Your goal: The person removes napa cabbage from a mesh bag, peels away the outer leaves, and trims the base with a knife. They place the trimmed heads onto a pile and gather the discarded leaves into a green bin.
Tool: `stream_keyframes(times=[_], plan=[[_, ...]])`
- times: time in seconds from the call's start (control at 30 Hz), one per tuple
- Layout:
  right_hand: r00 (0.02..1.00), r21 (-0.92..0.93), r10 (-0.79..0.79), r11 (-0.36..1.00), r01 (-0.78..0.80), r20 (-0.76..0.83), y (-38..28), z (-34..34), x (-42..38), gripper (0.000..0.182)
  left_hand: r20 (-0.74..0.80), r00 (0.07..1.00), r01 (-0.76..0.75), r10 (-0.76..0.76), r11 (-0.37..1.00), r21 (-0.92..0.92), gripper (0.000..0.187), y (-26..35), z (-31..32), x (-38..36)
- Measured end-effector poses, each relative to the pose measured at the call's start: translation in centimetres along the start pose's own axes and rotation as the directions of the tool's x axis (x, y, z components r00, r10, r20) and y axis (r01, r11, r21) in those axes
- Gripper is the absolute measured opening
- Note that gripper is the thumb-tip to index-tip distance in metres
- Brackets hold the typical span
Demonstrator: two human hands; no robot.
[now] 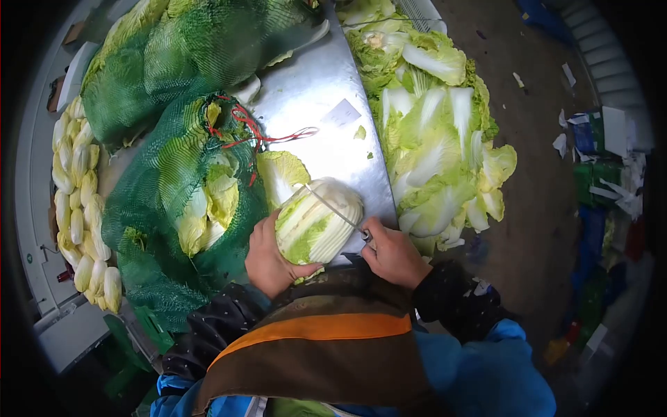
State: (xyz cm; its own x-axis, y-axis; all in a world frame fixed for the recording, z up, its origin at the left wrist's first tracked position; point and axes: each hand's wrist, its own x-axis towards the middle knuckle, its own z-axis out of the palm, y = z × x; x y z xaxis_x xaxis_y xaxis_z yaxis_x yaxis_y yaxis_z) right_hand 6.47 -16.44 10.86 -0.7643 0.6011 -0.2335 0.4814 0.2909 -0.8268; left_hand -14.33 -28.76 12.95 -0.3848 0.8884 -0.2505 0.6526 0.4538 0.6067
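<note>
Near the front edge of the metal table (313, 83), a napa cabbage (326, 229) lies on its side. My left hand (269, 254) grips it from the left, thumb along its near side. In my right hand (394, 251) is a knife (337, 210), fingers wrapped round its handle. Its thin blade runs across the top of the cabbage, toward the upper left. A loose yellow-green leaf (283, 174) lies just beyond the cabbage. To the left, a green mesh sack (160, 201) with a red drawstring (260, 135) lies open, cabbage showing in its mouth.
Full mesh sacks (201, 48) of cabbage lie at the back left. A large heap of trimmed leaves (438, 139) fills the right side beside the table edge. Several small pale heads (83, 201) are stacked far left. Scraps and litter (618, 160) lie on the floor at right.
</note>
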Motion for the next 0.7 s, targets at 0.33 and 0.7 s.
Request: stream_keyframes(times=[0.33, 0.7], plan=[[0.985, -0.210, 0.150, 0.969, -0.129, 0.084, 1.7, 1.1, 2.0, 0.032, -0.093, 0.994, -0.044, 0.050, 0.997, 0.065, 0.101, -0.4, 0.9, 0.0], [0.960, -0.426, 0.200, 0.899, -0.101, 0.194, 4.7, 1.8, 4.7, 0.027, -0.121, 0.993, -0.012, 0.015, 0.999, 0.030, 0.099, -1.5, 1.4, 0.0]])
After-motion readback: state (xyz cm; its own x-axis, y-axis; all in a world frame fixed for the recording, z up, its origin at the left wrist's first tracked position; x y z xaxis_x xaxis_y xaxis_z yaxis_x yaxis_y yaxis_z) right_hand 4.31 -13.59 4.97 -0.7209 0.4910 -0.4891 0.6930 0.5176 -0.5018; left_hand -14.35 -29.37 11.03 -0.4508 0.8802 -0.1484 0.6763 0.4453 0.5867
